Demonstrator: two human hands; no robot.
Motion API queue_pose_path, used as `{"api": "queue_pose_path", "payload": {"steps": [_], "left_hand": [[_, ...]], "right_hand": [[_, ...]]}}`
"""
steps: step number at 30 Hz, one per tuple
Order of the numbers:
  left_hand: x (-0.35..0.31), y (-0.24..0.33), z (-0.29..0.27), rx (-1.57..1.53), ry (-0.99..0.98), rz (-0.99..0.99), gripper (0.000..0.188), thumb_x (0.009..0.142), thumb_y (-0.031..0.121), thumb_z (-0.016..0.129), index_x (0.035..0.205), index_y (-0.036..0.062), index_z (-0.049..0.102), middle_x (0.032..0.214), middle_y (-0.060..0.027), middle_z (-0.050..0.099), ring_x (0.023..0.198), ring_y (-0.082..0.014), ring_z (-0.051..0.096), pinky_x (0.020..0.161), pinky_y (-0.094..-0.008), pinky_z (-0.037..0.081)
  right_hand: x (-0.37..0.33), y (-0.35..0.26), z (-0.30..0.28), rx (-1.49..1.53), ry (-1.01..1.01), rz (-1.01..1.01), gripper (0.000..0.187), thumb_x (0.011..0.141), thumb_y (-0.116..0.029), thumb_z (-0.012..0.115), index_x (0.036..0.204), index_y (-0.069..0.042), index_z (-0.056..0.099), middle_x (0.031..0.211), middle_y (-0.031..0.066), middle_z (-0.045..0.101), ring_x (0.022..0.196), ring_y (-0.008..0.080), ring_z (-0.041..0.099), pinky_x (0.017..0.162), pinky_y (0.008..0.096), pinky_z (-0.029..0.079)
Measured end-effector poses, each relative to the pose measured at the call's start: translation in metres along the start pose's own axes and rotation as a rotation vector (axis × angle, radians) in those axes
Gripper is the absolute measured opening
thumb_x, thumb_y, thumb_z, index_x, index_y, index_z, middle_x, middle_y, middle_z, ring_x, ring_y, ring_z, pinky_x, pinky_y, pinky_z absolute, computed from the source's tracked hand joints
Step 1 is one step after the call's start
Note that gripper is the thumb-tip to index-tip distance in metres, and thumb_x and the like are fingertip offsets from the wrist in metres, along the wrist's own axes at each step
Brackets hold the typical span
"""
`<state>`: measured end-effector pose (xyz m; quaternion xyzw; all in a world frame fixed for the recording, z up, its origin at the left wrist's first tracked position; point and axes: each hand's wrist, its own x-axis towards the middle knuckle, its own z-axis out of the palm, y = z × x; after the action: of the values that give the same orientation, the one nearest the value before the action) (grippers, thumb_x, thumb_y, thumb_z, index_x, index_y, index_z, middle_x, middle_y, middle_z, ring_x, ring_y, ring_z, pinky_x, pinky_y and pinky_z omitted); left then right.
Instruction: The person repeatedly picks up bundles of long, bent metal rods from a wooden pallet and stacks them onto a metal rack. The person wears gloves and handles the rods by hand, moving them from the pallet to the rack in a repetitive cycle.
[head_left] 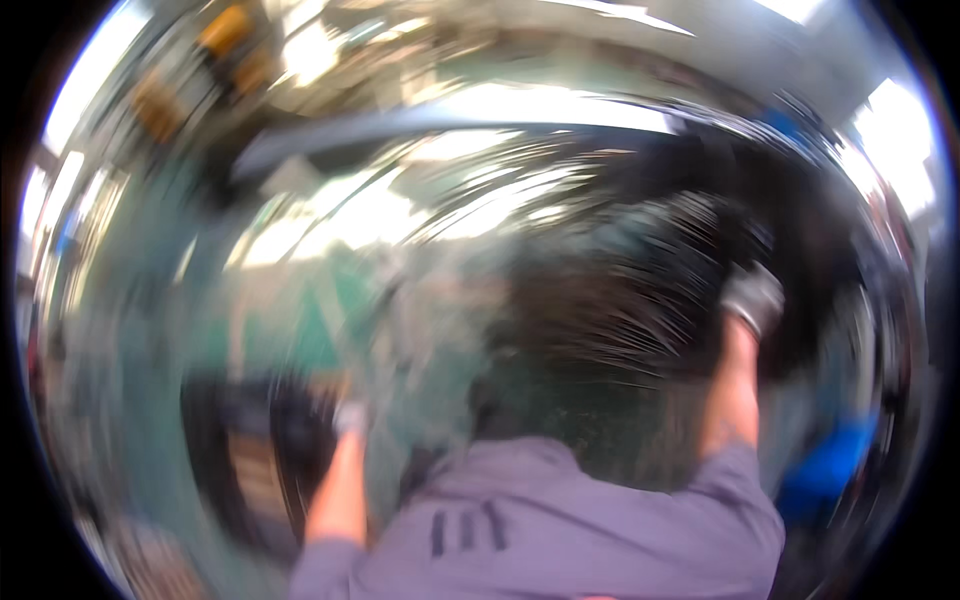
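Observation:
My left hand [350,416], in a light glove, is low on the left, at the right edge of a black frame-like object [290,450] with a brownish patch showing inside it. Blur smears its fingers, so their grip does not show. Farther out on the right, my right hand [755,296] is stretched forward in a pale grey glove. Its fingers look curled closed against a large dark shape [800,230]. Whatever it grips is lost in the dark blur.
Green floor [140,330] runs across the left and middle. A long pale grey bar or edge [440,120] crosses the far side, with bright reflections below it. Something blue [830,465] is at the right, and yellow-orange shapes [225,32] stand at the far left.

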<state>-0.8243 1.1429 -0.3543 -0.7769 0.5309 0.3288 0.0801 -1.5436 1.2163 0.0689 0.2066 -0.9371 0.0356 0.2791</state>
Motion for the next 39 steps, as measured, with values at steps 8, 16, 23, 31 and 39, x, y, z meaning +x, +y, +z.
{"api": "queue_pose_path", "payload": {"steps": [8, 16, 23, 31, 39], "left_hand": [[-0.181, 0.017, 0.066, -0.134, 0.283, 0.302, 0.012, 0.080, 0.014, 0.065, 0.084, 0.0138, 0.076, 0.083, -0.0069, 0.073, 0.081, -0.0250, 0.070, 0.071, -0.0384, 0.054], [-0.291, -0.114, 0.007, -0.734, 0.168, -0.188, 0.032, 0.088, 0.027, 0.063, 0.113, 0.0097, 0.072, 0.110, -0.0149, 0.073, 0.103, -0.0313, 0.070, 0.091, -0.0399, 0.053], [-0.362, -0.278, 0.047, -0.801, 0.544, -0.743, 0.023, 0.084, 0.022, 0.062, 0.101, 0.0090, 0.071, 0.098, -0.0177, 0.074, 0.098, -0.0369, 0.070, 0.089, -0.0438, 0.053], [-0.397, -0.265, 0.195, -0.031, 0.310, -0.426, 0.020, 0.086, 0.020, 0.060, 0.098, 0.0101, 0.073, 0.101, -0.0135, 0.074, 0.097, -0.0318, 0.069, 0.091, -0.0407, 0.052], [-0.367, -0.156, 0.042, -1.076, 0.257, -0.928, 0.031, 0.084, 0.019, 0.059, 0.111, 0.0065, 0.069, 0.109, -0.0215, 0.071, 0.106, -0.0403, 0.066, 0.093, -0.0470, 0.052]], "right_hand": [[-0.200, -0.078, 0.090, 0.517, -0.344, -0.362, 0.038, 0.084, -0.030, 0.075, 0.114, -0.006, 0.071, 0.108, 0.0165, 0.073, 0.098, 0.0336, 0.071, 0.087, 0.0422, 0.056], [-0.416, -0.246, -0.015, 0.793, -0.949, -1.050, 0.036, 0.083, -0.021, 0.077, 0.115, -0.005, 0.069, 0.112, 0.0132, 0.073, 0.104, 0.0267, 0.070, 0.094, 0.0367, 0.053], [-0.531, -0.313, -0.083, 0.529, -1.015, -1.533, 0.044, 0.080, -0.029, 0.078, 0.116, -0.005, 0.069, 0.114, 0.0180, 0.072, 0.108, 0.0351, 0.068, 0.094, 0.0426, 0.053], [-0.675, -0.370, -0.090, 0.156, -1.085, -2.043, 0.043, 0.081, -0.027, 0.076, 0.118, -0.009, 0.067, 0.116, 0.0163, 0.070, 0.110, 0.0353, 0.066, 0.095, 0.0449, 0.053], [-0.806, -0.379, -0.121, -0.056, -1.020, -2.542, 0.046, 0.083, -0.028, 0.076, 0.122, -0.010, 0.062, 0.120, 0.0169, 0.065, 0.118, 0.0377, 0.060, 0.099, 0.0474, 0.050]]}}
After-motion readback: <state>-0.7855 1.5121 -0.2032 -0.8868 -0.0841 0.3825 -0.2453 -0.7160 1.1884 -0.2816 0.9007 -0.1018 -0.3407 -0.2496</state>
